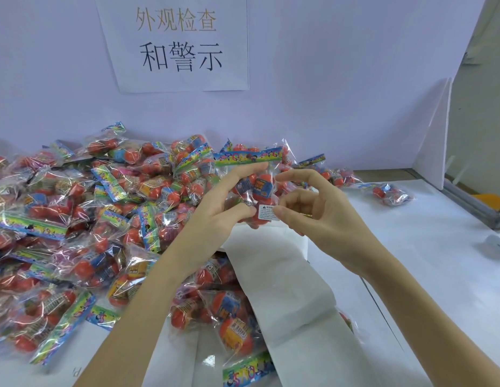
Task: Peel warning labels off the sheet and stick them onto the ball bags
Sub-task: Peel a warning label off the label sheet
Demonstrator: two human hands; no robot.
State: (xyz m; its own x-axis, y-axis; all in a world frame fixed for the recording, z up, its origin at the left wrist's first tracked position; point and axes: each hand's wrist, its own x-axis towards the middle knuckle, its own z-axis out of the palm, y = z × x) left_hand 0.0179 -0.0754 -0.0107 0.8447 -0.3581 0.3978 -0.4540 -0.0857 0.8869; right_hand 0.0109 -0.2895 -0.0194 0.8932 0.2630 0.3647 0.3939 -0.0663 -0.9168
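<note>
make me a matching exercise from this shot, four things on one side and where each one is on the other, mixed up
Things
1. warning label
2. paper sign
3. lone ball bag
4. long white paper sheet

Places
A. on the wall behind the table
B. lying apart at the right, away from the big pile
C. on the held ball bag, between the left hand and the right hand
D. on the table under the forearms, partly covering some bags

Pairs: 1-C, 2-A, 3-B, 4-D
</note>
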